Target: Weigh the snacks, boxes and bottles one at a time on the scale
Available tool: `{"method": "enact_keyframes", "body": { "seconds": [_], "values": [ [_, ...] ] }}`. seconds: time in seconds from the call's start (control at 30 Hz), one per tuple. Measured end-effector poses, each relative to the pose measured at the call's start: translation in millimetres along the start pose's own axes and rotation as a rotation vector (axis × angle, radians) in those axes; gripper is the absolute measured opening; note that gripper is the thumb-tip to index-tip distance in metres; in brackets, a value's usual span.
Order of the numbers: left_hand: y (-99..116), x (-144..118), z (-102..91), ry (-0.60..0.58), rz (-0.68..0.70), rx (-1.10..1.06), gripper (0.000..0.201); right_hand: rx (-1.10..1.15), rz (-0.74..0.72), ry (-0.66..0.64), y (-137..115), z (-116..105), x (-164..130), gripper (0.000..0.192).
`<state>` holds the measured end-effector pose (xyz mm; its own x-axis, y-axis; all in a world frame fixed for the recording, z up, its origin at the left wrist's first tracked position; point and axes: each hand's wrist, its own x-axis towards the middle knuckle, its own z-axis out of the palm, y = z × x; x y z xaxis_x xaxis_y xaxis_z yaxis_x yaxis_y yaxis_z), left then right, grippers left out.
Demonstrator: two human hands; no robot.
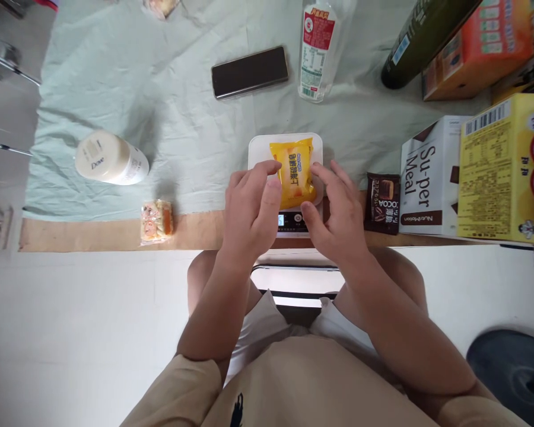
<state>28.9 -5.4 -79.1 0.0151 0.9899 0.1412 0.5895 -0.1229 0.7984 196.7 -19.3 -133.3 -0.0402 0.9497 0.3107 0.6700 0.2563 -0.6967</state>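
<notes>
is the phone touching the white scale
Apart: the head view shows a strip of pale green cloth between the phone's near edge and the white scale's far edge.

1. Soft light; floor (93, 314) beyond the table's (191, 130) near edge looks washed out.
2. A blurry shadow runs from the Dove bottle (111, 159) toward the far edge.
3. Wide-angle stretching makes the green bottle (416, 44) lean outward.
</notes>
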Motion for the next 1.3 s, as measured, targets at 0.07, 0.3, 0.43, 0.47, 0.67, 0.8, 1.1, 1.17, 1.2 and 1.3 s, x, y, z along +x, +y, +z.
{"method": "enact_keyframes", "body": {
  "seconds": [0.07,0.3,0.43,0.47,0.67,0.8,1.1,1.17,1.2,1.3],
  "values": [
    [0,0,-0.5,0.005,-0.013,0.005,0.066,0.001,-0.001,0.003,0,0,0,0.053],
    [-3,1,-0.8,0.018,0.006,-0.013,0.065,0.070,0.054,-0.057,-1,-1,2,0.055],
    [-3,0,-1.1,0.026,-0.022,-0.015,0.062,0.089,0.082,-0.081,-3,-3,3,0.056],
    [-2,0,-1.3,0.020,-0.032,-0.020,0.061,0.083,0.082,-0.077,-4,-3,3,0.055],
    [-3,-2,-0.1,-0.036,-0.103,-0.132,0.071,0.042,-0.008,-0.040,-9,-4,-1,0.052],
    [-2,-3,5.5,-0.141,-0.106,-0.237,0.077,-0.007,-0.049,0.002,-9,-3,-12,0.053],
    [38,-16,46.9,-0.363,0.146,-0.315,0.069,0.101,-0.017,0.052,-9,-33,-38,0.070],
    [51,-17,58.1,-0.416,0.158,-0.366,0.076,0.085,0.013,0.107,-7,-44,-44,0.068],
    [57,-17,63.4,-0.443,0.161,-0.381,0.079,0.067,0.031,0.137,-5,-49,-48,0.067],
    [65,-15,75.7,-0.510,0.150,-0.387,0.081,0.047,0.102,0.145,0,-59,-59,0.067]
  ]
}}
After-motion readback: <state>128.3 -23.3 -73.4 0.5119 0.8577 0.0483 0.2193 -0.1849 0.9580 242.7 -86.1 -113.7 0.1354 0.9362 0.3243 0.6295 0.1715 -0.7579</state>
